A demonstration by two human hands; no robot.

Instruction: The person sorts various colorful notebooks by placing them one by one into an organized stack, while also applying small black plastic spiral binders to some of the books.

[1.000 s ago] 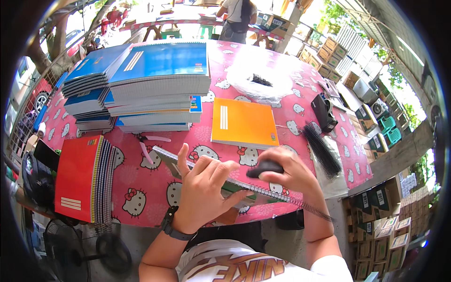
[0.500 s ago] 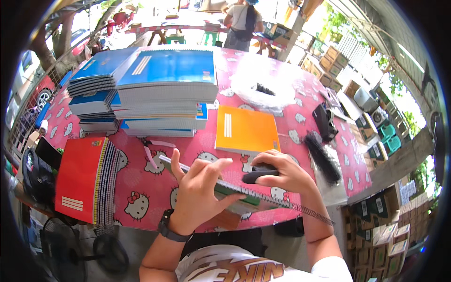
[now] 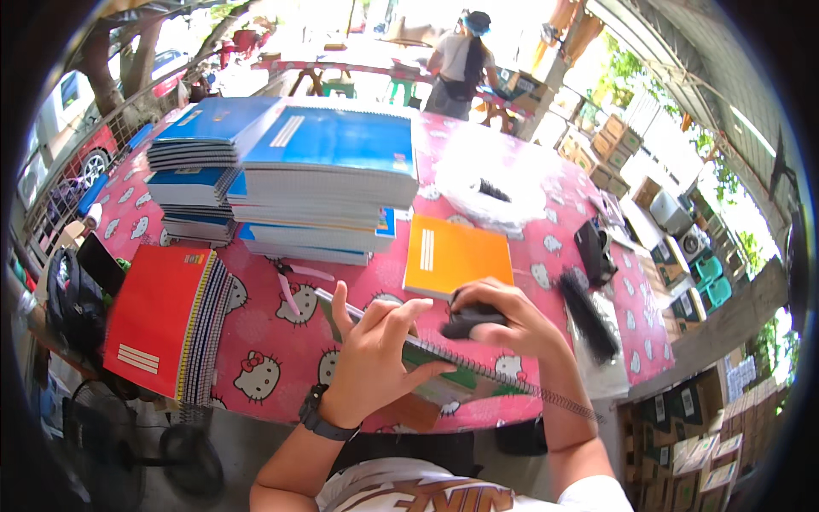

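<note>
My left hand (image 3: pixel 375 354), with a black watch on its wrist, grips a notebook (image 3: pixel 452 375) with a green cover, held tilted over the near edge of the table. A dark wire spiral (image 3: pixel 503 375) runs along the notebook's upper edge, and its loose end sticks out past the right side, over my right forearm. My right hand (image 3: pixel 516 316) is closed around a rounded black object (image 3: pixel 469 320) just above the spiral; its exact kind is hard to make out. An orange notebook (image 3: pixel 456 256) lies just beyond my right hand.
Blue notebooks (image 3: pixel 328 141) stand in tall stacks at the far left. Red notebooks (image 3: pixel 158 316) are piled nearer. Pink-handled pliers (image 3: pixel 294 286) lie between. Black spirals (image 3: pixel 589 316) lie at right on plastic. Cardboard boxes (image 3: pixel 682 427) are stacked beside the table. Another person (image 3: pixel 461 68) stands beyond.
The view has shifted, so the table's things sit slightly farther right and lower. My right fingers have curled more over the black object. My left hand keeps its hold on the notebook.
</note>
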